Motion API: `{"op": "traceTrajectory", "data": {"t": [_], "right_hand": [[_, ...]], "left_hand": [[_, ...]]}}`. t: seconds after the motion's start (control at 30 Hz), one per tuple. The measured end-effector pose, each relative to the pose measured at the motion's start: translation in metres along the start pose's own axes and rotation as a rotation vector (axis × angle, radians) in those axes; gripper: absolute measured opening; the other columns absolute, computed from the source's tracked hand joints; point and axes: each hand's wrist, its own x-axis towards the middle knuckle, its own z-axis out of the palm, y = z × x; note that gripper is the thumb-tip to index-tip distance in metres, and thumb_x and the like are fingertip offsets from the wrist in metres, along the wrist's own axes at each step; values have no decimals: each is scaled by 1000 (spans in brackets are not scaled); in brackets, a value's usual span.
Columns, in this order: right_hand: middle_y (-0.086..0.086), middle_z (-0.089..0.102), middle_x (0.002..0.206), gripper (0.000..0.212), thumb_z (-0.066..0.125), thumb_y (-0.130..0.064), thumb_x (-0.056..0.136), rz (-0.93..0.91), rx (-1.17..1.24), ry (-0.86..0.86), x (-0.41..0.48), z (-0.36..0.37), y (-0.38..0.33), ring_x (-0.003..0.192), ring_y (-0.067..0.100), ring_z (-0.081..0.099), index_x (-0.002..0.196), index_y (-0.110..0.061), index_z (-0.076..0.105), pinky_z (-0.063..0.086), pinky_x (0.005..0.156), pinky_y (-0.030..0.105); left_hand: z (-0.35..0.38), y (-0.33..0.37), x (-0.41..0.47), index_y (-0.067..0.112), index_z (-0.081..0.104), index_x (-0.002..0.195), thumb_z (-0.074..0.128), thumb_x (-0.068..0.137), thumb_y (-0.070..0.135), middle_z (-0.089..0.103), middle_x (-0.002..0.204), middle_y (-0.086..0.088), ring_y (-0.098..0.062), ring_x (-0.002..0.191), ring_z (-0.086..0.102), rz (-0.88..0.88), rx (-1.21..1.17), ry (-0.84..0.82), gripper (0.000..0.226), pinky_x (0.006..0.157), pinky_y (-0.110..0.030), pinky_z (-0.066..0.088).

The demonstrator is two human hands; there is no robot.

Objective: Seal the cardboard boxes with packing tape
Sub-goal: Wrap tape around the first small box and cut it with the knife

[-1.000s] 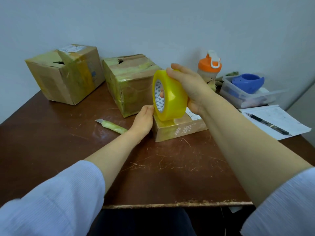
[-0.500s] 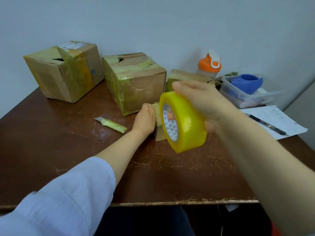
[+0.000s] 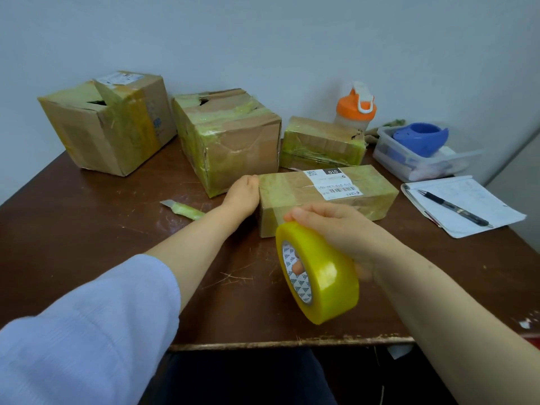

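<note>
A flat, long cardboard box with a white shipping label lies on the brown table. My left hand rests against the box's left end, fingers straight. My right hand grips a big yellow roll of packing tape, a finger through its core, held above the table in front of the box near the front edge. Three more taped boxes stand behind: a large one at the far left, a middle one and a small one.
A tape-wrapped utility knife lies left of my left arm. At the right are a notepad with a pen, a clear plastic bin holding a blue object, and an orange-lidded bottle. A wall runs behind.
My right hand has carried the tape roll from above the flat box down and toward me, uncovering the box's top and label. My left hand has stayed at the box's left end.
</note>
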Motion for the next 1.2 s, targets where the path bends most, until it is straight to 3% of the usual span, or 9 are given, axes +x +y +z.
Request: {"op": "traceTrajectory", "data": {"t": [0.1, 0.23, 0.33, 0.5, 0.6, 0.83, 0.93, 1.03, 1.2], "right_hand": [[21, 63, 104, 32, 61, -28, 91, 23, 5, -27, 5, 0, -2, 52, 30, 67, 118, -11, 57, 58, 52, 40], [21, 63, 98, 31, 61, -27, 91, 17, 11, -40, 8, -2, -2, 50, 29, 66, 115, -9, 56, 57, 51, 39], [21, 64, 99, 31, 60, -27, 92, 13, 9, -55, 8, -4, 0, 52, 30, 67, 117, -9, 56, 57, 52, 39], [21, 61, 102, 33, 59, -27, 92, 8, 5, -63, 9, -5, -1, 50, 28, 66, 119, -9, 55, 57, 51, 37], [22, 62, 104, 30, 60, -28, 92, 8, -28, -72, 7, -4, -1, 50, 27, 66, 116, -10, 56, 57, 52, 38], [21, 63, 103, 30, 61, -27, 91, 8, -18, -65, 10, -7, 0, 51, 29, 67, 116, -11, 56, 57, 53, 38], [21, 63, 100, 29, 60, -26, 92, 10, 1, -64, 11, -7, 1, 50, 29, 66, 116, -10, 56, 57, 53, 39], [22, 63, 103, 31, 60, -27, 92, 5, -5, -72, 14, -9, 3, 51, 29, 67, 117, -10, 56, 57, 54, 39], [19, 64, 95, 30, 61, -27, 92, -7, -15, -71, 15, -7, 0, 49, 28, 66, 116, -9, 56, 57, 51, 37]], "left_hand": [[-8, 18, 1, -1, 44, 135, 28, 101, 26, 44, 142, -19, -32, 129, 42, 5, 61, 86, 46, 101, -33, 36], [12, 40, -6, 8, 29, 146, 18, 101, 39, 26, 154, -10, -25, 143, 21, 565, 638, 126, 56, 115, -41, 12], [29, 28, 3, 14, 6, 151, 10, 96, 55, 5, 160, -7, -24, 146, -2, 446, 992, -72, 69, 115, -45, -5], [28, 21, 9, 17, 20, 150, 18, 97, 51, 35, 148, -14, -33, 132, 35, 421, 965, -82, 62, 105, -44, 27], [16, 24, 14, 13, 59, 110, 26, 101, 36, 61, 115, -12, -33, 106, 55, 495, 811, -20, 42, 80, -37, 39], [6, 27, 22, 14, 50, 68, 27, 101, 46, 56, 84, -8, -26, 79, 49, 327, 767, -38, 51, 67, -33, 33], [6, 33, 22, 7, 61, 95, 25, 100, 48, 61, 115, -17, -31, 99, 54, 276, 758, -58, 55, 80, -36, 40], [13, 26, 12, 9, 22, 148, 17, 97, 54, 28, 153, -13, -28, 141, 24, 332, 843, -95, 68, 112, -44, 21], [14, 22, 11, 8, 12, 150, 20, 99, 50, 19, 156, -14, -28, 145, 7, 330, 834, -113, 67, 116, -41, 7]]}}
